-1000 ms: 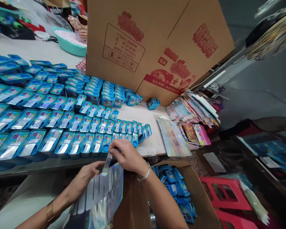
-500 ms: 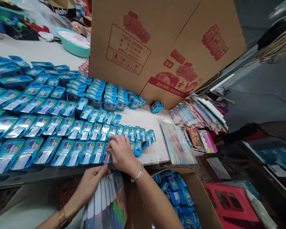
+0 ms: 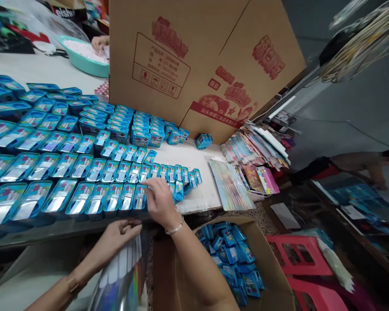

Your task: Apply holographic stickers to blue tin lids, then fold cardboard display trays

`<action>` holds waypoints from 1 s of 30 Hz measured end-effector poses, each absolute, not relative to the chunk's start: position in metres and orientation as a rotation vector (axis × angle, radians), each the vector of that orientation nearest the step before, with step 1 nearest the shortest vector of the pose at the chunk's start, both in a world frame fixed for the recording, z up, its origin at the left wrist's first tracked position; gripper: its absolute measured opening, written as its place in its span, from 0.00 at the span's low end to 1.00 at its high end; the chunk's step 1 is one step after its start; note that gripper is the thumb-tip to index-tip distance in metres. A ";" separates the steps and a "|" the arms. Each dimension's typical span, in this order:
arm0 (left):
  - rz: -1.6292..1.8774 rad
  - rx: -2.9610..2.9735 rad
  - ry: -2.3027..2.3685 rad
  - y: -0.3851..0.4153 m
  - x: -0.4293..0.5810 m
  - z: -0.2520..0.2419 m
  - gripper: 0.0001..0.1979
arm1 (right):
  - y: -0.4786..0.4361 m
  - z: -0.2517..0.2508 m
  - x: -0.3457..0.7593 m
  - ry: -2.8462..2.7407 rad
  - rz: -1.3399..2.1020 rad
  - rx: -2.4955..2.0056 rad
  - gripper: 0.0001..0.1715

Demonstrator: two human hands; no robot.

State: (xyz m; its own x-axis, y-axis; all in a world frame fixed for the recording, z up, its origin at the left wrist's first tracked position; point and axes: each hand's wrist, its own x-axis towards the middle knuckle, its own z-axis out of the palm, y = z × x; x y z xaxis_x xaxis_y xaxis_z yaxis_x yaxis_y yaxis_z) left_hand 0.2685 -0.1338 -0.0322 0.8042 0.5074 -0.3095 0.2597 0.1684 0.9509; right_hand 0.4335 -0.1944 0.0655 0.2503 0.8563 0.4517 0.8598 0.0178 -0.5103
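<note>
Since half a second ago our right hand has slid left along the front row of blue cases. Its fingers are close together and pressed on one lid; we cannot tell whether they pinch a strip. Our left hand pinches the top edge of the holographic sticker sheet, below the table edge. White table, crowded. Upright carton, red print, characters unreadable. Label reading "elshu", cut off at the top. Open carton holding more cases. Red stools. Far right blurred.
</note>
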 end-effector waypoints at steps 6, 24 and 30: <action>0.035 1.268 0.481 -0.134 0.245 0.004 0.26 | -0.285 0.069 0.407 -1.402 0.272 -1.755 0.10; 0.091 1.159 0.559 -0.145 0.256 0.028 0.19 | -0.334 0.051 0.382 -1.430 -0.192 -1.879 0.15; 0.050 1.080 0.557 -0.144 0.255 0.022 0.19 | -0.331 0.049 0.384 -1.473 -0.298 -1.860 0.16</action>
State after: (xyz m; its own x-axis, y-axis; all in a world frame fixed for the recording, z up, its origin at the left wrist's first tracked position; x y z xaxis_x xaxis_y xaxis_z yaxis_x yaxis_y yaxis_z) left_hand 0.2552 -0.1440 0.0217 0.8621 0.3037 -0.4057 0.2273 0.4839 0.8451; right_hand 0.3837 -0.3312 0.0488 0.3160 0.7450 0.5875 0.9146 -0.0745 -0.3975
